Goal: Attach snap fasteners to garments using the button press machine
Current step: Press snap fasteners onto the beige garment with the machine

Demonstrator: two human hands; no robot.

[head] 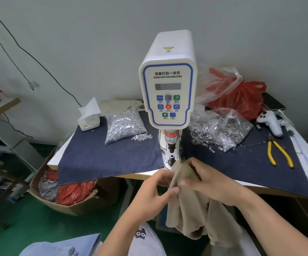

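Left hand [155, 189] and right hand [204, 180] pinch beige garment [188, 206] between them | just before button press machine [168, 85]

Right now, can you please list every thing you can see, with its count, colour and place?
button machine: one, white with blue trim, table centre
cloth: dark blue, covering the table top
bags of snaps: two, clear with silver parts, left and right of the machine
pliers: one, yellow handles, table right
tissue box: one, white, table left
plastic bags: red and clear, behind on the right
controller: one, white, far right
cardboard box: one, brown, on the floor at the left
garment: one, beige, in front of the machine
hands: left and right, both gripping the garment
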